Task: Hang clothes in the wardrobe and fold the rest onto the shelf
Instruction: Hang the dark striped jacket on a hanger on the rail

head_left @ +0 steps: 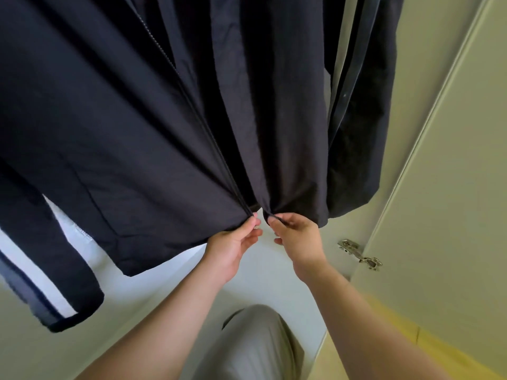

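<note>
A dark navy zip jacket [131,138] hangs in front of me and fills most of the view. Its zipper [208,138] runs down the middle to the hem. My left hand [233,245] pinches the hem at the left side of the zipper's bottom end. My right hand [296,237] pinches the right side's bottom end, a small gap apart from the left. The jacket's sleeve [41,256] with white and grey stripes hangs at the lower left. Where the jacket hangs from is out of view.
Another dark garment [362,111] hangs just right of the jacket. The pale wardrobe door [444,187] stands open at the right, with a metal hinge [359,255]. The wardrobe's white floor panel [263,278] lies below my hands. My grey trouser leg [255,346] shows at the bottom.
</note>
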`<move>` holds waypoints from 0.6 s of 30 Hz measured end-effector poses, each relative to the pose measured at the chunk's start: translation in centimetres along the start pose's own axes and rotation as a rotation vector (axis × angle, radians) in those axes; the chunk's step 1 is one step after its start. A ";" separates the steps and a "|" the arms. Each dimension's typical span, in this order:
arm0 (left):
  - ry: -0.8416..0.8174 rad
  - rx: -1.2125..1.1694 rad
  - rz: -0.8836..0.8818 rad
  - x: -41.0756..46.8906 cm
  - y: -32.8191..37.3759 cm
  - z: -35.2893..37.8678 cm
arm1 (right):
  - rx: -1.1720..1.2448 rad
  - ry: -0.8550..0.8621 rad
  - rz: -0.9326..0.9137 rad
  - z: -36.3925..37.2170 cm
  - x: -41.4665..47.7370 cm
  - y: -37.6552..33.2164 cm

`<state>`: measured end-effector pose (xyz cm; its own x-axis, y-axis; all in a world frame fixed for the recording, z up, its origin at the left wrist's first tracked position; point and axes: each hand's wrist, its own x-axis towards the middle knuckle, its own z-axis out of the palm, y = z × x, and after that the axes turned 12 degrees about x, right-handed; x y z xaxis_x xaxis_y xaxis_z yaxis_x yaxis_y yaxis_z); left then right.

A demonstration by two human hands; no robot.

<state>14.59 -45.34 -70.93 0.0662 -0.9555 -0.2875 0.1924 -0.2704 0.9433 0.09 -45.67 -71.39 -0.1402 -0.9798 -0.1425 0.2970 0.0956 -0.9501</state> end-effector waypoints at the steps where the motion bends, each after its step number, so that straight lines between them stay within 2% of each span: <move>1: 0.005 0.047 0.015 0.2 -0.1 -0.1 | 0.036 -0.021 0.048 0.0 0.2 0.3; 6: 0.028 0.219 0.073 0.5 -0.3 -0.6 | 0.427 -0.149 0.341 -0.2 0.2 0.6; 13: 0.028 0.202 0.098 0.0 -0.1 -1.8 | 0.238 -0.066 0.248 0.6 -0.9 0.9; 18: 0.029 0.134 0.092 0.2 0.0 -2.3 | 0.228 -0.072 0.224 1.5 -1.8 1.1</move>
<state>16.82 -45.22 -71.39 0.1065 -0.9736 -0.2017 0.0521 -0.1972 0.9790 2.10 -44.06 -71.80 0.0172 -0.9495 -0.3134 0.5176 0.2767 -0.8097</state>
